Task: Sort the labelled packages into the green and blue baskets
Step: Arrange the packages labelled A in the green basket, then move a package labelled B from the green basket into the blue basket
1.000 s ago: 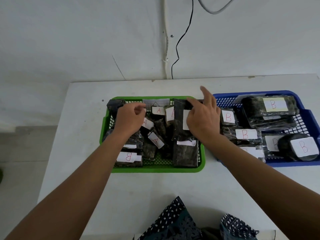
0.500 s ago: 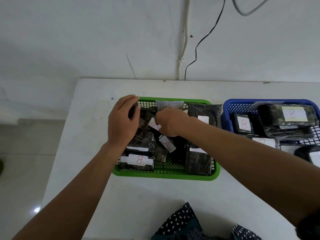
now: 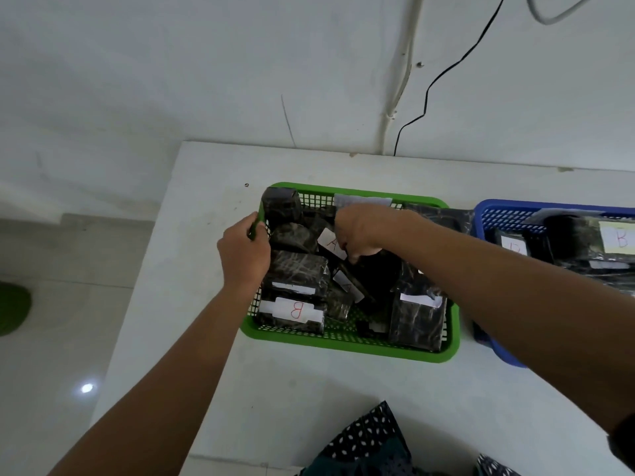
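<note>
The green basket is seen on the white counter, with the blue basket just beside it on the right. The green basket's left rim is gripped by the left hand, its fingers curled over the edge, apparently to steady the basket. The right hand is reached across into the middle of the green basket, its fingers curled downward among the dark wrapped packages; a dark package lies directly under it, but whether that package is actually pinched cannot be told, since the fingertips are hidden by the hand itself. Several packages with an A label are piled near that hand, while a package marked B lies at the front left corner of the green basket. In the blue basket, packages with B labels are visible. The step in hand is judged to be the picking through of the green basket for misplaced items. Since the blue basket seems to be reserved for B, the next move is thought to call for the B package to be lifted clear of its neighbours and carried over to the blue basket, without the loose A packages being dragged along.
</note>
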Tool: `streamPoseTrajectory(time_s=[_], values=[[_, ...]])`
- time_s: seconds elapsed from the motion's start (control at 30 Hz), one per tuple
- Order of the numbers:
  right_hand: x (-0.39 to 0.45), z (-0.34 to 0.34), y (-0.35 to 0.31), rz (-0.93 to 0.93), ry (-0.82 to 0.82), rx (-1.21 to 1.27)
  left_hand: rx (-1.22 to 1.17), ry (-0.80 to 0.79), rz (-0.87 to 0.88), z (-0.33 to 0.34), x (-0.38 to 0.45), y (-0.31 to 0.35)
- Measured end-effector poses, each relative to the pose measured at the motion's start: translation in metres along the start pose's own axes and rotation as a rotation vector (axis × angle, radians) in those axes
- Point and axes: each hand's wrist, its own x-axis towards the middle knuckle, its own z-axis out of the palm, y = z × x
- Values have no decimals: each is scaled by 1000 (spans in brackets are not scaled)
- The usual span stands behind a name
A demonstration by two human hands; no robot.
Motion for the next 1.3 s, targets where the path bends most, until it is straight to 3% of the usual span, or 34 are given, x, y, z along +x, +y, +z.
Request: streamPoseTrajectory(time_s=[0.3,0.47,0.63,0.87,1.13,1.3], values=[[-6,-32,22,4,438,613,-63,5,-15,2,0,-4],[-8,-22,26,-132,764,625,-90,7,-21,2,-2,-2],[-6,7,27,-159,471,514,-70,6,-16,2,-2,-2],[4,13,18,71,266,450,-68,15,-3,4,-2,-5],[11,11,14,116,217,381,-72,36,-12,4,-3,-4],[11,4,11,105,287,627,-44,17,6,1,-4,-2]])
